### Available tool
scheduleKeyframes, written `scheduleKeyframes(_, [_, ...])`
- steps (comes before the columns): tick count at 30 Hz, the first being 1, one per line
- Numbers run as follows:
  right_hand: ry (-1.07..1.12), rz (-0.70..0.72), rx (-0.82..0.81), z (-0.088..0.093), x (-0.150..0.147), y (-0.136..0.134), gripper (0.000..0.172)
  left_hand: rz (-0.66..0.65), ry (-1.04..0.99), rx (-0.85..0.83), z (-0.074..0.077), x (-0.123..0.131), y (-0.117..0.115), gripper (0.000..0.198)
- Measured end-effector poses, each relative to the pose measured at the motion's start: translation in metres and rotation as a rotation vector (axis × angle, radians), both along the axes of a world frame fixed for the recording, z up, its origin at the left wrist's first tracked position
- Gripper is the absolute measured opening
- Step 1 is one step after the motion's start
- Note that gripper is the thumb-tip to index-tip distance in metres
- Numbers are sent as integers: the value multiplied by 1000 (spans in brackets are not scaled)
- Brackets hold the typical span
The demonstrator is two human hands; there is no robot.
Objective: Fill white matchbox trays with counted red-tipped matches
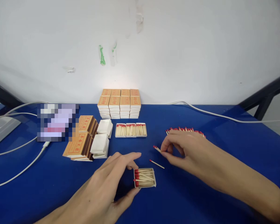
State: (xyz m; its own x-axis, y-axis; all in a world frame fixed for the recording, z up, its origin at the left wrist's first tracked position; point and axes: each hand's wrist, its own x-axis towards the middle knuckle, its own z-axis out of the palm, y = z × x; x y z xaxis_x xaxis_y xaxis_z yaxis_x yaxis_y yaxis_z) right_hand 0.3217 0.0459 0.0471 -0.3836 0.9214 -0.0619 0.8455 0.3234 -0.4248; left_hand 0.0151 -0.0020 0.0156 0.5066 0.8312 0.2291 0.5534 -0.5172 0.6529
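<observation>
My left hand [109,183] rests on the blue table, its fingers and thumb holding the left end of a small white tray [154,184] filled with red-tipped matches. My right hand [179,149] pinches a single match [156,148] between thumb and forefinger, just above and right of the tray. Another loose match [156,163] lies on the cloth between the tray and my right hand. A heap of loose matches [185,130] lies behind my right hand.
Three filled match trays [131,130] sit in a row mid-table. Stacked orange matchboxes [119,104] stand against the wall. Orange sleeves [79,143] and empty white trays [101,143] are piled at left. White cables [21,169] cross the blue table [200,199].
</observation>
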Motion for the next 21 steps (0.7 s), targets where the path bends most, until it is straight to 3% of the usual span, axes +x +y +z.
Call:
scheduleKeyframes(6, [-15, 70, -43, -3, -9, -14, 18, -13, -10, -8, 0, 0, -1, 65])
scheduleKeyframes(10, [-16, 82, -15, -8, -13, -17, 15, -48, -29, 51, 2, -1, 4, 40])
scheduleKeyframes(14, [4, 96, -31, -11, -13, -14, 21, -100, -53, 123, 2, 1, 8, 15])
scheduleKeyframes(21, [12, 95, 36, -6, -15, -8, 32, -158, -132, 196, -4, -1, 9, 15])
